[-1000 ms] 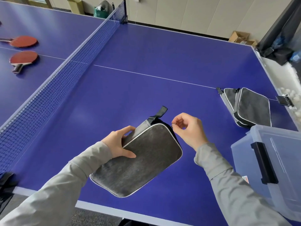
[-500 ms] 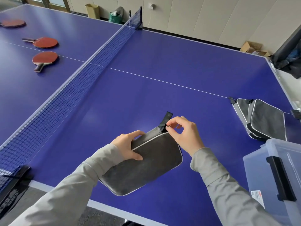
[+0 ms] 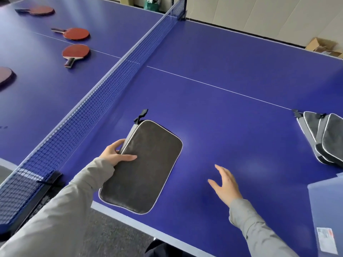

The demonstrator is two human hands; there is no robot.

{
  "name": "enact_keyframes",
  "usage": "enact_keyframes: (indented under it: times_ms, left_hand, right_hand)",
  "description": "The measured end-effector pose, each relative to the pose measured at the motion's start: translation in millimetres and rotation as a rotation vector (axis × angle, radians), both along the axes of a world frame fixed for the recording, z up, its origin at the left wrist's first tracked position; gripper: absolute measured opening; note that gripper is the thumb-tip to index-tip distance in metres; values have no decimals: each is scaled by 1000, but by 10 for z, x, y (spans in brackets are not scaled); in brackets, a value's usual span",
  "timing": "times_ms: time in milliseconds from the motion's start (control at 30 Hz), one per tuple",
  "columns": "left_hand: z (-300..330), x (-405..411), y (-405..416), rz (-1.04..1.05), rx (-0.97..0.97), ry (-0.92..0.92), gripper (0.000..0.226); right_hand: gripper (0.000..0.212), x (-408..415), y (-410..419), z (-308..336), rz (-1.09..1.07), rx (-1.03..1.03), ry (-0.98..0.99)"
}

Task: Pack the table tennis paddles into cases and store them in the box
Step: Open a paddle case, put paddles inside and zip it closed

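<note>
My left hand [image 3: 116, 154] grips a dark grey paddle case [image 3: 144, 164] with white piping by its left edge, thumb on top, just above the near side of the blue table [image 3: 222, 58]. Its black zipper tab [image 3: 142, 115] points away from me. My right hand [image 3: 224, 184] hovers open to the right of the case, holding nothing. Several red paddles lie across the net, the nearest full one [image 3: 75, 52] with another [image 3: 74, 33] behind it. A pile of grey cases [image 3: 323, 136] rests at the right edge. The clear plastic box [image 3: 326, 210] shows at the lower right.
The net [image 3: 104, 89] runs diagonally between me and the paddles, its clamp [image 3: 46, 180] at the near edge. Another paddle [image 3: 38, 10] lies far left, and one [image 3: 5, 75] is cut off by the frame. Cardboard boxes [image 3: 323, 46] sit on the floor beyond the table.
My right hand let go of the zipper pull and dropped away to the right, open. The left hand keeps the case. The view swung left, showing more paddles.
</note>
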State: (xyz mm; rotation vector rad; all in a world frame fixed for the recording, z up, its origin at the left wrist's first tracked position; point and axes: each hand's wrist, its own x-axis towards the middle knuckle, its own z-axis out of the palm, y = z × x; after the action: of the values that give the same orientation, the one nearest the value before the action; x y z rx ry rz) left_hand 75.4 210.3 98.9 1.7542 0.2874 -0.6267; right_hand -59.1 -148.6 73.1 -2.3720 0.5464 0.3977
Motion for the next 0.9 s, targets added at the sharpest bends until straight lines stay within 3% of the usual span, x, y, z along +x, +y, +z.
enact_keyframes:
  times_ms: [200,500,900]
  left_hand:
    - [-166,344,587,101,16,83,69]
    - [-441,716,985,71,103,209,69]
    - [-685,589,928,176,348,-12,55]
  right_hand:
    - [71,-195,193,-295,38,-132,162]
    - [77,-252,382,-557,62,-281,221]
    - [84,-254,473,-671,103,-432,269]
